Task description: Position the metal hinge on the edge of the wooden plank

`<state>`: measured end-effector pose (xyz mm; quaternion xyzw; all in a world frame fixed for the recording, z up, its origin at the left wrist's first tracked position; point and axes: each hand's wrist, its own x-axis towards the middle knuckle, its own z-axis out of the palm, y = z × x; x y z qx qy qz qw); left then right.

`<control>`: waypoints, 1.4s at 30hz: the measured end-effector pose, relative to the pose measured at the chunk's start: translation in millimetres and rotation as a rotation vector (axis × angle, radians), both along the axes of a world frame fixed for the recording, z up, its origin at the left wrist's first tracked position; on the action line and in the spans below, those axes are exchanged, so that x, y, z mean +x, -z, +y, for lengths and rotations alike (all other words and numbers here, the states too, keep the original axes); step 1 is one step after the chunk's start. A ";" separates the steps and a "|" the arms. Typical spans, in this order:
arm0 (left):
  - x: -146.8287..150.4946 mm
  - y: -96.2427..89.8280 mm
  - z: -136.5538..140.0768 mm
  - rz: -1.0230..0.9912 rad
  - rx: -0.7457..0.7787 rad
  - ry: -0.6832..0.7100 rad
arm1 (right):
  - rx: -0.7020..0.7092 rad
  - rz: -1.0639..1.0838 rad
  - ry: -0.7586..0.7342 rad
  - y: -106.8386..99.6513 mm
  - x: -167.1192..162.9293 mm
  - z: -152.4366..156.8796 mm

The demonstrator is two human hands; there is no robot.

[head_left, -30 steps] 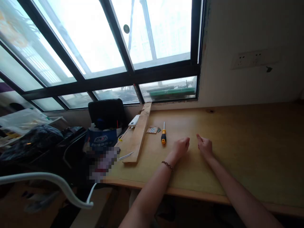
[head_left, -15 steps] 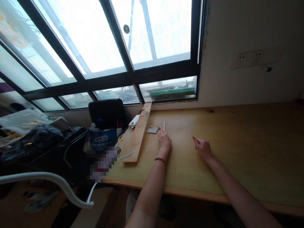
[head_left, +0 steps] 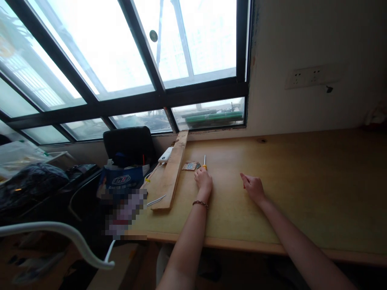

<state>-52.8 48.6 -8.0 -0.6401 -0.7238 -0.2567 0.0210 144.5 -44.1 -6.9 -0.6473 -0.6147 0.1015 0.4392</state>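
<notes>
My left hand (head_left: 203, 179) rests on the table with its fingers curled, just below a screwdriver (head_left: 204, 161) with a yellow handle and a thin metal shaft pointing away from me. The fingertips are at the near end of the handle; what lies under them is hidden. Just left of the screwdriver is a small flat piece (head_left: 189, 166) with light metallic parts on it. Several dark, thin pieces (head_left: 198, 165), perhaps screws, lie between the two. Farther right, my right hand (head_left: 254, 188) is closed above the table, a bit of red showing at its fingers.
A long wooden board (head_left: 169, 181) lies on the table (head_left: 302, 181) to the left, a white power strip (head_left: 165, 155) beside it. Beyond the table's left edge stand a black chair (head_left: 128, 145) and a blue bag (head_left: 121, 179). A white curved tube (head_left: 69, 237) crosses the lower left.
The view has turned slightly right. My left hand has drawn back a little toward me, uncovering more of the yellow handle. My right hand stays closed in about the same place.
</notes>
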 end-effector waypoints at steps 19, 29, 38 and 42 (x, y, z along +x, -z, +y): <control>82.1 -5.4 -69.5 -1.721 -0.544 0.631 | -0.041 0.497 -0.017 3.3 -1.6 13.7; 79.6 -9.0 -70.2 -1.751 -0.562 0.781 | -0.094 0.640 -0.047 -11.3 0.9 11.0; 70.5 -14.3 -71.5 -0.792 -0.156 1.036 | -0.064 0.720 0.071 -6.8 11.8 17.1; 64.1 -12.0 -66.1 -0.534 -0.007 0.943 | -0.059 0.598 0.336 -10.5 41.2 17.3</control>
